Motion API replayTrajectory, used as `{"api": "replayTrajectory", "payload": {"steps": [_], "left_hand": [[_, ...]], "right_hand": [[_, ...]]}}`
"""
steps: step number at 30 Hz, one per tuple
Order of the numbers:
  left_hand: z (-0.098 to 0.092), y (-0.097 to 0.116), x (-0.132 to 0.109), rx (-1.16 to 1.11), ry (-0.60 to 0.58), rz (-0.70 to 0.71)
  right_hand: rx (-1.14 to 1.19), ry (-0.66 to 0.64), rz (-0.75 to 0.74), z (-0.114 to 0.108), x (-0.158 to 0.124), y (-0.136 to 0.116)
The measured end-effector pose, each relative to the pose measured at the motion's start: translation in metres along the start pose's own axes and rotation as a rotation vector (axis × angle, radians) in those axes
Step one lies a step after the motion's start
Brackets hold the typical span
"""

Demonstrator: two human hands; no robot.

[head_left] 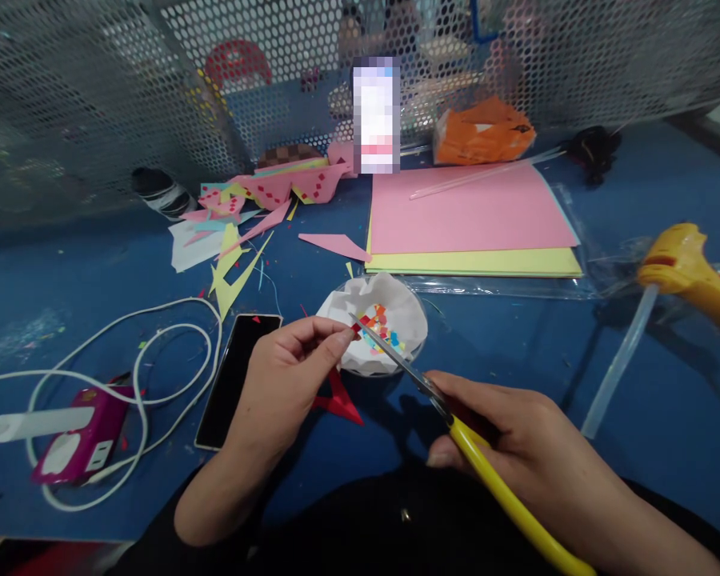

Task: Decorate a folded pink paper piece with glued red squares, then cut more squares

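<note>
My left hand [294,368] pinches a small strip of red paper [355,326] between thumb and fingertips, at the left side of a round bowl. In my right hand [510,432] is a pair of yellow-handled scissors [423,380], its blades pointing up and left, with the tips close to the red strip. Whether the blades touch the paper, I cannot tell. White paper lines the bowl [414,316], and small red, orange, yellow and blue paper bits [384,330] lie in it. A larger red paper scrap [343,400] lies on the table below my left fingers.
A black phone [231,392] lies by my left wrist, near a white cable [150,400] and a magenta adapter [90,440]. Pink and yellow sheets [468,216] lie behind the bowl, coloured scraps [234,272] to the left. A yellow glue gun [675,264] is at right; perforated metal [300,72] stands behind.
</note>
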State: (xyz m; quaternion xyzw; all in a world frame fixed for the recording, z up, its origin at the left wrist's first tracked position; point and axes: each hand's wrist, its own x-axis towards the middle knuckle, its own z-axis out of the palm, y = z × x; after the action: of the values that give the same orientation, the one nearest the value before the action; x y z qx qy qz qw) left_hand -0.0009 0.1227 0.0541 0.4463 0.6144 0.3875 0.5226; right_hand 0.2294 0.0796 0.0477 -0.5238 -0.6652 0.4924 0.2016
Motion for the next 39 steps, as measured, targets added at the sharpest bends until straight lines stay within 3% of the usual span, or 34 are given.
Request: {"api": "replayTrajectory", "payload": {"steps": [14,23,32,39], "left_hand": [[0.0012,0.002,-0.001,-0.05,0.035,0.001],[0.0017,0.0034,0.001,-0.113,0.021,-0.009],[-0.0004,0.0004,-0.0017,-0.056,-0.028,0.007],[-0.0016,-0.0001,-0.002,-0.023,-0.038,0.022]], "right_hand": [[-0.032,0.006,-0.001,0.0002,-0.0047,0.0],[-0.26,0.137,-0.159,0.0013,-0.0029,0.003],[-0.282,0.079,-0.215,0.0016,-0.004,0.0061],[-0.186,-0.005,-0.14,0.0007,-0.0038,0.0033]]}}
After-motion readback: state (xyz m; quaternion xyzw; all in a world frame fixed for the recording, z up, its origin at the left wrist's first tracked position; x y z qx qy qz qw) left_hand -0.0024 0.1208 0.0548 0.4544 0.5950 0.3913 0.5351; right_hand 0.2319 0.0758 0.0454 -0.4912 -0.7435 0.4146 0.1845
